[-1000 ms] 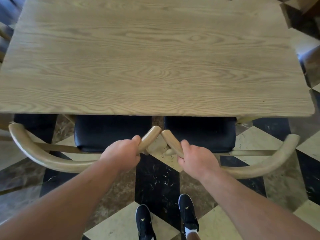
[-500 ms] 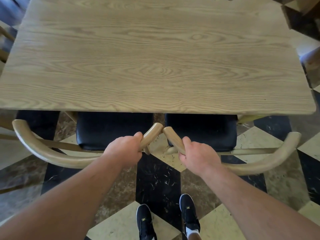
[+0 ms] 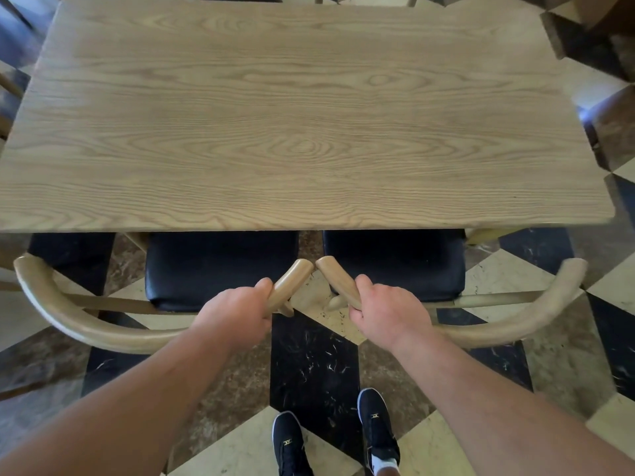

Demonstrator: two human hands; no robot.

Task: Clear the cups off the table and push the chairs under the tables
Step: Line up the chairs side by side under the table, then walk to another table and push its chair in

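Note:
A light wooden table (image 3: 309, 115) fills the upper part of the head view, with no cups on it. Two wooden chairs with black seat cushions stand side by side at its near edge. The left chair (image 3: 220, 269) has its seat partly under the tabletop, and so does the right chair (image 3: 395, 266). My left hand (image 3: 237, 314) is closed around the right end of the left chair's curved back rail. My right hand (image 3: 388, 314) grips the left end of the right chair's curved rail. The two rail ends nearly touch between my hands.
The floor (image 3: 312, 365) is black, cream and brown marble tile. My two black shoes (image 3: 288, 444) stand just behind the chairs. Parts of other chairs show at the far left edge (image 3: 8, 87) and dark furniture at the top right (image 3: 591, 39).
Both chairs have slid slightly forward toward the table, and the view has shifted a little closer. My hands keep the same grip on the rails.

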